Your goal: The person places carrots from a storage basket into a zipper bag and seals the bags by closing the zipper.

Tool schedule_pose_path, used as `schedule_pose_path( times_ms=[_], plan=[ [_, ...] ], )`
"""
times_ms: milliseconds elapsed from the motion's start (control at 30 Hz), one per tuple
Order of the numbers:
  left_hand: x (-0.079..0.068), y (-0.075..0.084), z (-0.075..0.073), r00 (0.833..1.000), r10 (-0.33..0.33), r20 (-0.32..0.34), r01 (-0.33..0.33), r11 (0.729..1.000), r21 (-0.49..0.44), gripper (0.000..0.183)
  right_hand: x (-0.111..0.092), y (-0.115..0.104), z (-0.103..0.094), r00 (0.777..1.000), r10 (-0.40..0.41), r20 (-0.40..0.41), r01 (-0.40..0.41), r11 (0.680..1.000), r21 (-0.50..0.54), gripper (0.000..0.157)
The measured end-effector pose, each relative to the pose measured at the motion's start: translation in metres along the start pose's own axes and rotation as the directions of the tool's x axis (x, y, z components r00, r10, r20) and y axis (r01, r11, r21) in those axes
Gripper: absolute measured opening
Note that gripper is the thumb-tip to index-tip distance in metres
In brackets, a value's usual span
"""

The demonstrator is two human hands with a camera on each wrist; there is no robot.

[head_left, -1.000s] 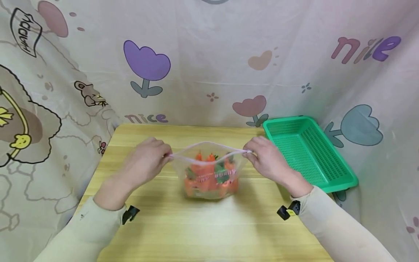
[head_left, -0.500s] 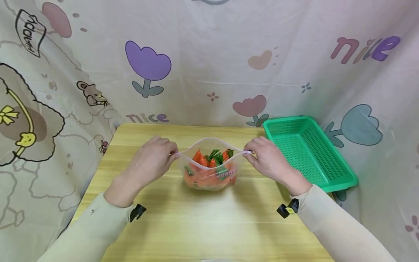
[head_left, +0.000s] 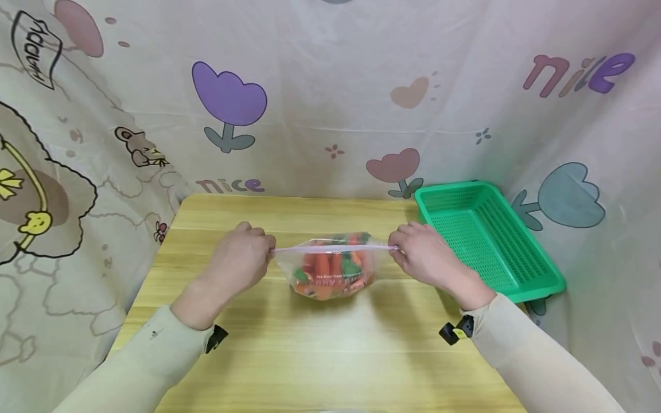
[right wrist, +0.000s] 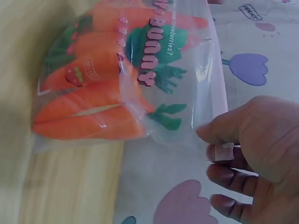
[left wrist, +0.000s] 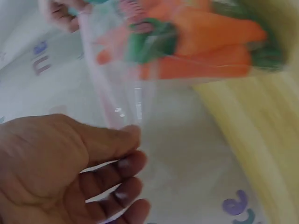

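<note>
A clear zip bag point(head_left: 330, 292) with pink printed lettering is stretched between my two hands, its pinkish top strip point(head_left: 333, 249) drawn straight across. Inside it lie several orange carrots point(head_left: 322, 267) with green tops, which look like toys. My left hand point(head_left: 240, 255) pinches the left end of the strip between thumb and forefinger; in the left wrist view the other fingers of that hand point(left wrist: 70, 168) are loosely curled. At the opposite end my right hand point(head_left: 423, 252) pinches the strip's corner, seen also in the right wrist view, where carrots point(right wrist: 93, 100) show through the plastic.
A green perforated plastic basket point(head_left: 537, 258) stands at the right back of the wooden table point(head_left: 330, 367), just beyond my right hand. Printed fabric point(head_left: 320, 86) hangs behind the table and along both sides.
The bag's mouth, which gaped wide a second ago, is now pulled into a straight line. My hands have spread slightly since half a second ago, still pinching its ends.
</note>
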State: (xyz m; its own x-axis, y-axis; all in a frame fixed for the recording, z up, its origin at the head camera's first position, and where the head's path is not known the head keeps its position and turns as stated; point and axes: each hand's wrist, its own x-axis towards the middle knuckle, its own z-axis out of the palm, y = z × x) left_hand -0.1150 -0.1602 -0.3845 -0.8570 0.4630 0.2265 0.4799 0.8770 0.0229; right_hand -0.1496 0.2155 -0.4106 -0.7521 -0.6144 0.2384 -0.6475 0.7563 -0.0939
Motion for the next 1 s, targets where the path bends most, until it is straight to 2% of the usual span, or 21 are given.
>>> schedule_pose_path(
  times_ms=[100,167,233,300,400,467,500,567,633,700,733,800,900,1000],
  plan=[
    [0.004,0.000,-0.008,0.997,-0.066,0.027,0.068,0.994,-0.082,0.006,0.005,0.000,-0.003,1.000,0.025,0.008,-0.025,0.999,0.037,0.008],
    [0.007,0.000,-0.007,0.997,-0.064,0.047,0.070,0.989,-0.129,0.008,0.007,0.000,-0.004,1.000,0.025,0.005,-0.025,0.998,0.058,0.010],
    [0.012,-0.002,-0.003,0.998,-0.038,0.049,0.045,0.987,-0.152,0.012,0.010,0.000,-0.003,1.000,0.013,-0.007,-0.012,0.997,0.072,0.008],
    [0.017,-0.004,0.000,1.000,0.017,0.004,-0.016,0.989,-0.145,0.011,0.013,0.001,-0.003,0.999,-0.011,-0.053,0.015,0.997,0.082,0.007],
    [0.022,-0.009,0.000,0.988,0.084,-0.130,-0.093,0.993,-0.069,0.009,0.016,0.002,-0.004,0.983,-0.054,-0.175,0.070,0.994,0.090,0.007],
    [0.023,-0.011,-0.001,0.974,0.100,-0.204,-0.108,0.994,-0.028,0.009,0.017,0.003,-0.003,0.966,-0.078,-0.248,0.102,0.991,0.084,0.008],
    [0.022,-0.012,-0.002,0.972,0.102,-0.214,-0.106,0.994,-0.011,0.009,0.016,0.003,-0.002,0.960,-0.088,-0.265,0.112,0.991,0.077,0.009],
    [0.019,-0.012,-0.001,0.982,0.099,-0.160,-0.097,0.995,0.018,0.008,0.015,0.002,0.001,0.962,-0.106,-0.251,0.121,0.992,0.045,0.008],
    [0.017,-0.011,0.002,0.994,0.090,-0.056,-0.088,0.995,0.036,0.008,0.014,0.001,0.007,0.976,-0.108,-0.190,0.114,0.993,0.020,0.008],
    [0.016,-0.008,0.005,0.997,0.072,0.029,-0.074,0.996,0.056,0.009,0.014,0.000,0.011,0.989,-0.086,-0.119,0.088,0.996,0.013,0.009],
    [0.016,-0.007,0.006,0.997,0.064,0.048,-0.066,0.996,0.059,0.010,0.014,0.000,0.013,0.994,-0.066,-0.093,0.068,0.998,0.018,0.009],
    [0.016,-0.005,0.008,0.998,0.050,0.040,-0.052,0.997,0.053,0.011,0.013,0.001,0.014,0.998,-0.015,-0.068,0.018,0.999,0.050,0.009],
    [0.017,-0.006,0.007,0.999,0.047,-0.022,-0.047,0.998,0.032,0.013,0.010,0.005,0.014,0.994,0.037,-0.102,-0.026,0.994,0.110,0.010],
    [0.015,-0.011,0.009,0.993,0.084,-0.088,-0.081,0.996,0.032,0.013,0.007,0.009,0.019,0.979,-0.003,-0.204,0.022,0.996,0.088,0.008]
  ],
)
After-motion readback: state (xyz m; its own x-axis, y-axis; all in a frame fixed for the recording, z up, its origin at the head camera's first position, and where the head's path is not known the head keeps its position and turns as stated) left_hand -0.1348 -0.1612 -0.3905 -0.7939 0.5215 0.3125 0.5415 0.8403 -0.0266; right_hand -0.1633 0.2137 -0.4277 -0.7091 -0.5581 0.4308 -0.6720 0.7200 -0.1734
